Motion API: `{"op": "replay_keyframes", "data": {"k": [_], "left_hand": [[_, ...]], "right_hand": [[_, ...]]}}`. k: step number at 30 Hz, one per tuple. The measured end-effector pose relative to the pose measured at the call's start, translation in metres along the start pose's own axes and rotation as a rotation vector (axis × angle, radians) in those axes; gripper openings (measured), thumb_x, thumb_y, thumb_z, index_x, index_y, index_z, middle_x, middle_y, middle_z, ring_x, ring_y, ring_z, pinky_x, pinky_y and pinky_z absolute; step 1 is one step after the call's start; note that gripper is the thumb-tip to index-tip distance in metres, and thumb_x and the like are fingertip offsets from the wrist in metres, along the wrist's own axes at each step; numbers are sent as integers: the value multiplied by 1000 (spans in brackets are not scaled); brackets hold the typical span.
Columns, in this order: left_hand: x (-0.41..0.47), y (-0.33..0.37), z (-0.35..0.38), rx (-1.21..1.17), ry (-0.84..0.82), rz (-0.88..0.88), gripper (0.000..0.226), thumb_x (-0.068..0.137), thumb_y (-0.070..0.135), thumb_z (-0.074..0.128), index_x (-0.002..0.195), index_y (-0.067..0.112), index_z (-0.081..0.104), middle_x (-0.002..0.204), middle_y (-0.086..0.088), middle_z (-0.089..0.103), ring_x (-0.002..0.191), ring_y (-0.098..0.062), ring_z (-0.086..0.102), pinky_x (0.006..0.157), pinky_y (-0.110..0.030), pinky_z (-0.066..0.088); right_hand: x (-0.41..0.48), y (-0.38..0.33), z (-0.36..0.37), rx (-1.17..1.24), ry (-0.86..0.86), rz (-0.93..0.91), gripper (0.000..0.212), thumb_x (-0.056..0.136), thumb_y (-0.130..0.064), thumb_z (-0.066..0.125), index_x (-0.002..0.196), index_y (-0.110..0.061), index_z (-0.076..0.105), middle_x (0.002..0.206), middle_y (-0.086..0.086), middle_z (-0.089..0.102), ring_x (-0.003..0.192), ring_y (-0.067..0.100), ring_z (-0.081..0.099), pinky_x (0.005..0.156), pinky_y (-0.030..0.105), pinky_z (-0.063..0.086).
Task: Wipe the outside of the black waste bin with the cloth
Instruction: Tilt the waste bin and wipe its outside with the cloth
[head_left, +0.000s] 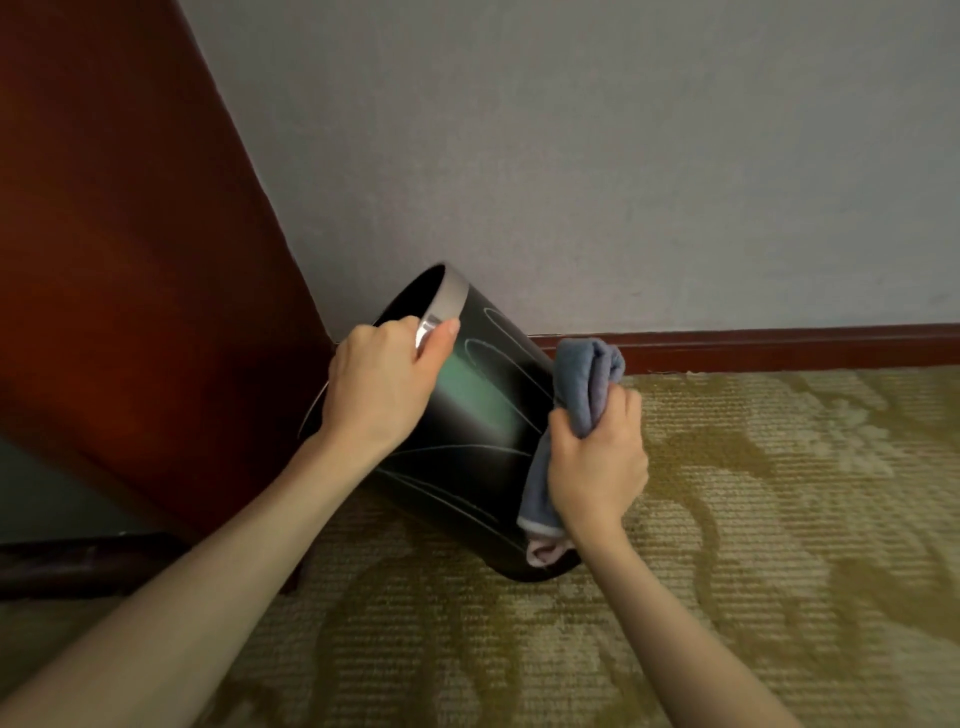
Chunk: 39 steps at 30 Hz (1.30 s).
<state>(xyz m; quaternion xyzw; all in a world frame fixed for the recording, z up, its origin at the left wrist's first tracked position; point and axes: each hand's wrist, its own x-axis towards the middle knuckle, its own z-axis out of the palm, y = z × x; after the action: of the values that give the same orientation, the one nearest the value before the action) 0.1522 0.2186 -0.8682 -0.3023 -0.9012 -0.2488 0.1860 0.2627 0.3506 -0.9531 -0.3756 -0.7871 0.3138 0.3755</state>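
The black waste bin (467, 415) is in the middle of the frame, a little to the left. It is tipped over toward the upper left, so its open top points at the tall brown wood panel (119, 260) and its bottom edge sits on the yellow carpet (727, 519). You tip it like this, I think, so the round side faces up at you and is easy to reach.

Your left hand (382, 387) holds the shiny silver rim (447, 306) at the top of the bin. Your thumb lies on the outside of the rim and your other fingers curl over the edge and go inside, so I can't see their tips. That hand squeezes the rim between thumb and fingers. This grip keeps the bin from rolling or falling while you rub it.

Your right hand (597, 457) is on the right side of the bin, lower down. Its fingers are curled tight around the blue cloth (587, 384), bunched in a fist. One puffy end of the cloth sticks up above your hand. The other end hangs down below it, with a pale pink bit at the bottom. The cloth touches the right side of the bin, near the bottom.

The bin has thin curvy lines on it and a bright green shine. Behind it are the gray wall (571, 156) and a dark red baseboard (779, 343).

I think you are wiping the side now.
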Motion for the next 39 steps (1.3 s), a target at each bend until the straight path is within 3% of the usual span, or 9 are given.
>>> {"op": "replay_keyframes", "data": {"k": [3, 8, 13, 17, 20, 24, 27, 34, 39], "left_hand": [[-3, 5, -1, -9, -7, 34, 49, 95, 42, 44, 51, 24, 30, 43, 9, 31, 41, -2, 29, 42, -21, 14], [-12, 8, -3, -50, -16, 79, 49, 95, 41, 43, 51, 26, 28, 41, 9, 30, 36, -5, 32, 41, -21, 15], [-15, 5, -4, -31, 12, 45, 51, 94, 42, 43, 51, 28, 21, 42, 9, 25, 36, -13, 28, 43, -27, 16], [-14, -3, -2, -10, 18, -11, 47, 94, 46, 41, 53, 23, 34, 45, 1, 39, 42, -23, 38, 46, -29, 23], [-13, -9, -1, -16, 34, -28, 47, 93, 50, 36, 56, 22, 39, 47, 1, 42, 43, -22, 39, 47, -29, 23], [-3, -8, 1, -12, 5, -81, 50, 93, 53, 35, 54, 22, 38, 52, -4, 48, 51, -30, 48, 50, -31, 30], [5, -2, 3, -10, 5, -119, 51, 92, 54, 35, 53, 22, 37, 54, 0, 44, 54, -27, 43, 54, -32, 30], [10, 10, 6, 23, 34, -138, 51, 92, 53, 37, 69, 13, 58, 72, -18, 58, 71, -41, 55, 59, -37, 33], [-5, 13, 1, -25, 31, -75, 49, 94, 48, 39, 53, 22, 34, 56, -11, 51, 56, -36, 52, 53, -35, 35]], "right_hand": [[30, -4, 1, -31, -87, 5, 32, 80, -37, 54, 100, -12, 53, 98, 7, 53, 74, 30, 54, 62, 37, 40], [83, -8, 11, -90, -309, 234, 27, 79, -40, 56, 92, -17, 53, 85, 3, 52, 77, 30, 53, 66, 37, 39], [106, -8, 22, -117, -483, 339, 43, 81, -40, 60, 110, -8, 57, 107, 15, 62, 88, 34, 57, 70, 37, 42], [96, -15, 21, -129, -388, 307, 37, 82, -38, 57, 106, -11, 58, 110, 17, 62, 97, 39, 58, 70, 36, 37], [78, -20, 13, -60, -310, 255, 19, 82, -36, 53, 92, -20, 53, 101, 11, 63, 80, 31, 54, 68, 36, 37], [53, -30, 8, -56, -165, 184, 35, 82, -38, 52, 108, -16, 54, 106, 9, 59, 87, 37, 58, 70, 39, 41], [28, -36, 8, -1, -30, 111, 32, 82, -37, 55, 103, -13, 50, 102, 8, 52, 82, 33, 55, 63, 35, 33], [-11, -44, 13, 83, 86, 64, 35, 77, -30, 61, 100, -6, 51, 100, 10, 50, 81, 29, 54, 57, 33, 35], [-6, -34, 8, 162, 49, 84, 28, 78, -31, 62, 91, -11, 48, 94, 3, 47, 77, 25, 52, 59, 32, 30]]}}
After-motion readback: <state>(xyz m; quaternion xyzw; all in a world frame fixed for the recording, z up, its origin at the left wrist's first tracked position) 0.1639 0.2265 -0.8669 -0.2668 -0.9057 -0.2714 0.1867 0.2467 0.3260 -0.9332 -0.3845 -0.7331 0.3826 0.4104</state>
